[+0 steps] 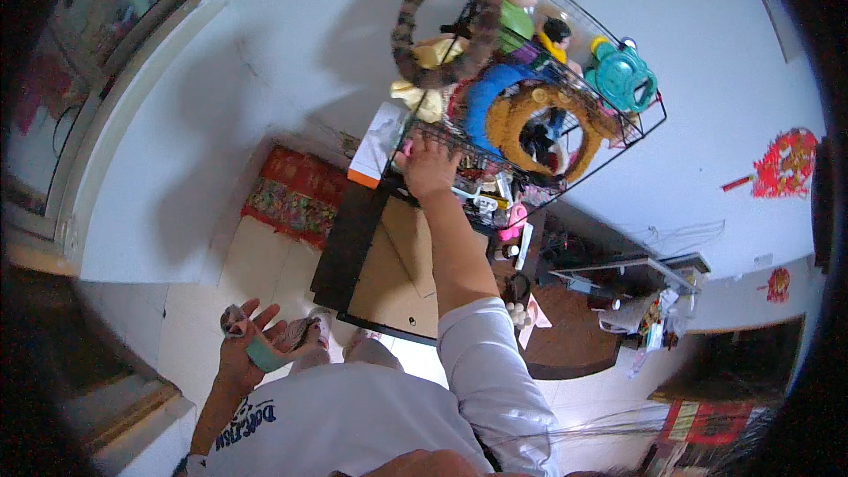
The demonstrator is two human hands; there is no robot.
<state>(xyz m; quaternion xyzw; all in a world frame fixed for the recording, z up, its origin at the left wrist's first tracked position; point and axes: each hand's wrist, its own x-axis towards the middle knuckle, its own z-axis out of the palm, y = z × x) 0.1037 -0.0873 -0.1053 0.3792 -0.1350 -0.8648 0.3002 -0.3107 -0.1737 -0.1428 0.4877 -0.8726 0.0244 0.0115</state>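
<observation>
My left hand (237, 355) is low on the left, beside my shirt. Its fingers curl around a curved pale green band (262, 353) with a greyish, patterned end; its kind is not clear. My right hand (430, 168) reaches up to the lower front of a black wire rack (565, 190), fingers spread over the small things there. A small pink thing (407, 147) shows at its left edge, and I cannot tell whether the hand touches it. Above are a blue plush ring (488, 102), a brown plush ring (505, 128) and a striped furry band (408, 44).
The rack stands on a dark cabinet (331, 261) with a tan panel. A white and orange box (378, 143) is left of the rack. Character figures (517, 22) and a teal toy (623, 79) fill its top. A brown round-edged table (565, 340) stands to the right.
</observation>
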